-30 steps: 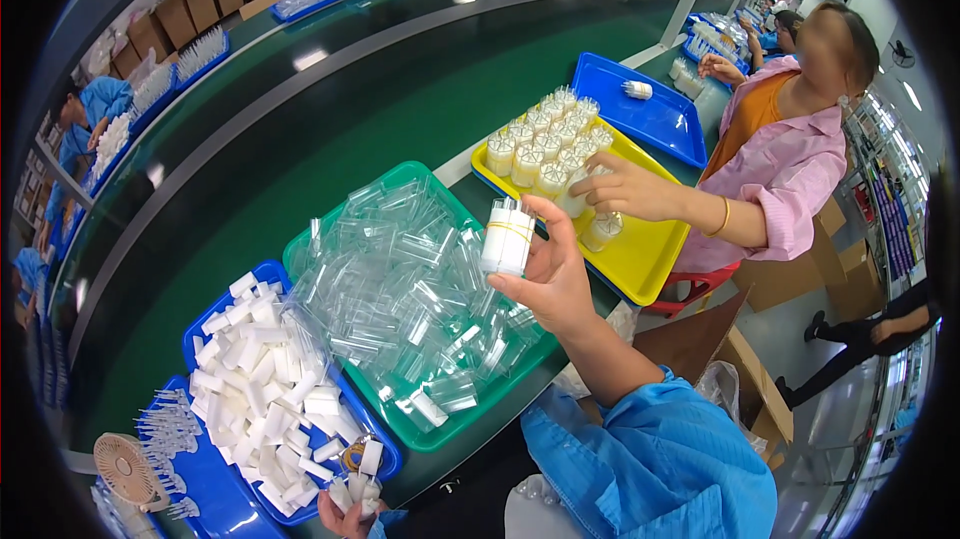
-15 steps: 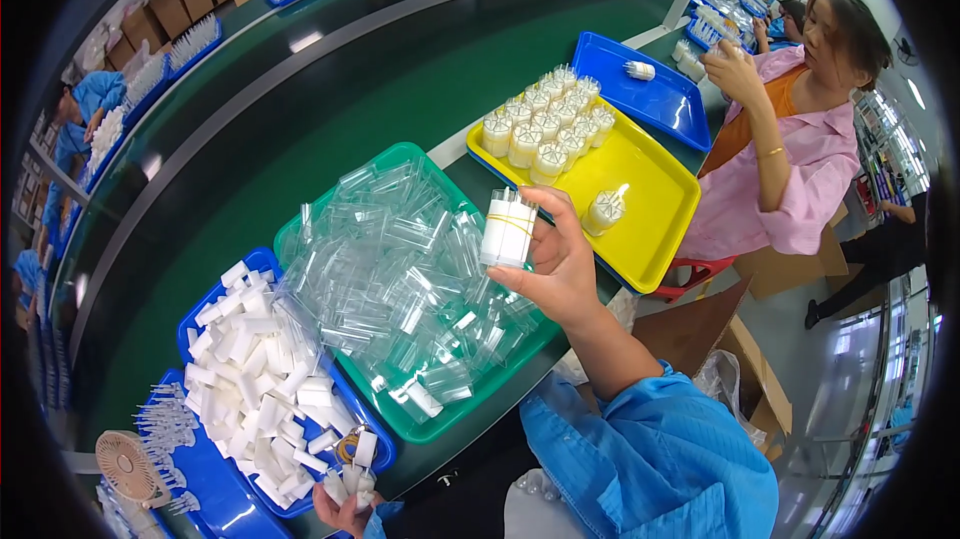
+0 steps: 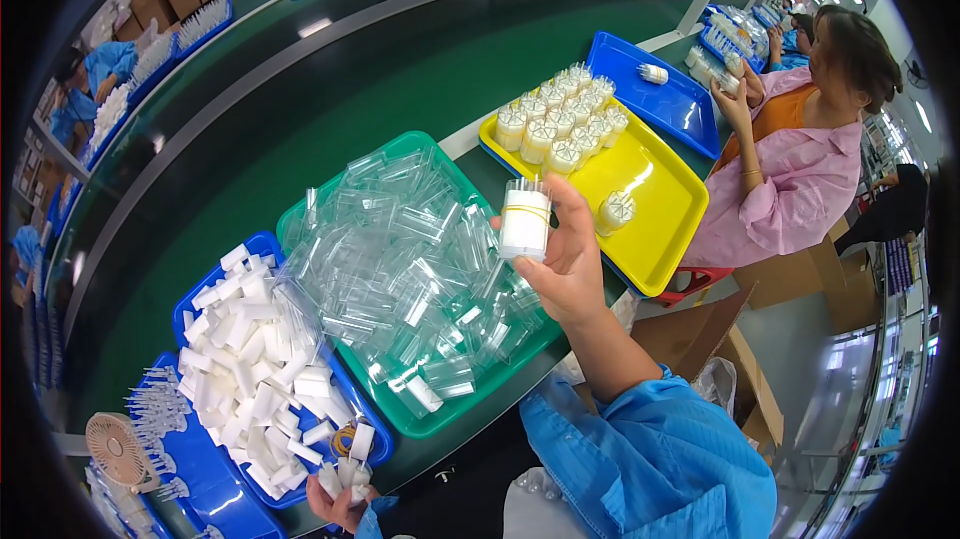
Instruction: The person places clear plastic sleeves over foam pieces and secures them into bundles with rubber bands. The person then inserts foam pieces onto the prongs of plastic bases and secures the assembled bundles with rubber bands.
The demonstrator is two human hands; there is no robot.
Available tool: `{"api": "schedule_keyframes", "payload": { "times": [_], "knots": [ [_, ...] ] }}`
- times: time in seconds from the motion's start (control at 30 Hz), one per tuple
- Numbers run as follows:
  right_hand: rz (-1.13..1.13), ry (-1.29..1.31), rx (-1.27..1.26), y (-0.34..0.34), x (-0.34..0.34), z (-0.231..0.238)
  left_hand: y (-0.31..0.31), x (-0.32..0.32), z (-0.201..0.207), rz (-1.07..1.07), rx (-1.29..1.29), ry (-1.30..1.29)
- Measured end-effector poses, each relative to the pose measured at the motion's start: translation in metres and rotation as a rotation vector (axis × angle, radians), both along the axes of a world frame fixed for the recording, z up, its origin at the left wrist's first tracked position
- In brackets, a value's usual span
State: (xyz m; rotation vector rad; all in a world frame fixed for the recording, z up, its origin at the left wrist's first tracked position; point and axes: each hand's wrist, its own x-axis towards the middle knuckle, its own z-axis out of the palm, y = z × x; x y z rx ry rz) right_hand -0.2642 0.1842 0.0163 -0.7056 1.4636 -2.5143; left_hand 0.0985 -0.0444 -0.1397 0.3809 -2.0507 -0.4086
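My right hand is raised beside the green tray, its fingers closed on a white bundle. A yellow rubber band circles the bundle, and clear prongs stick up from its top. Low at the front, my left hand is closed round several small white blocks. It is next to a blue tray heaped with white blocks. Loose clear plastic tubes fill the green tray. Finished-looking white cylinders stand grouped on the yellow tray, with a single cylinder apart from them.
A farther blue tray holds one cylinder lying down. At the left are a small fan and white pronged parts. A co-worker in a pink shirt sits at the right, near open cardboard boxes. The green conveyor belt curves behind the trays.
The right hand and its bundle have shifted slightly right, and the bundle has turned a little. My left hand still holds the white blocks. The co-worker's hands are lower.
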Motion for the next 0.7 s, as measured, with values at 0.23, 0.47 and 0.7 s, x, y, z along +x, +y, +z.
{"api": "schedule_keyframes", "payload": {
  "times": [0.23, 0.47, 0.7],
  "knots": [
    [0.137, -0.119, -0.091, 0.001, 0.002, 0.008, -0.002, -0.006, -0.020, 0.000, 0.041, 0.212],
    [-0.082, 0.111, 0.082, -0.002, 0.003, 0.001, -0.003, 0.011, -0.011, 0.042, 0.037, -0.005],
    [-0.138, 0.236, 0.275, 0.003, -0.002, -0.004, -0.016, 0.015, -0.007, -0.043, -0.090, -0.066]
  ]
}}
